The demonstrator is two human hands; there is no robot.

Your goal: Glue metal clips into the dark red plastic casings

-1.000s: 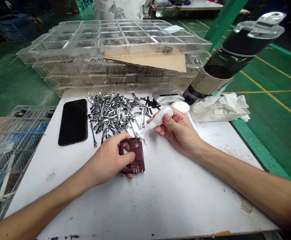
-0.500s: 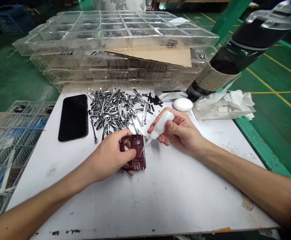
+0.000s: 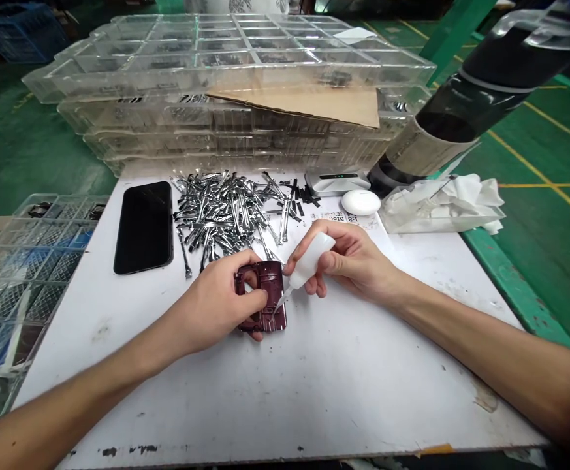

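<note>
The right hand [image 3: 356,261] has brought the white squeeze bottle [image 3: 311,261] further left and tipped it lower. Its thin nozzle [image 3: 281,301] now reaches over the maroon plastic part [image 3: 272,277] instead of stopping at its edge

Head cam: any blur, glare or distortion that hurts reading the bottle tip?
Head view: sharp, no obvious motion blur, and the squeeze bottle and its thin nozzle read clearly against the dark red part. Head view: glare on the clear trays and metal clips; wide-angle bending stretches the black tumbler at upper right, and the corners fall dark.
</note>
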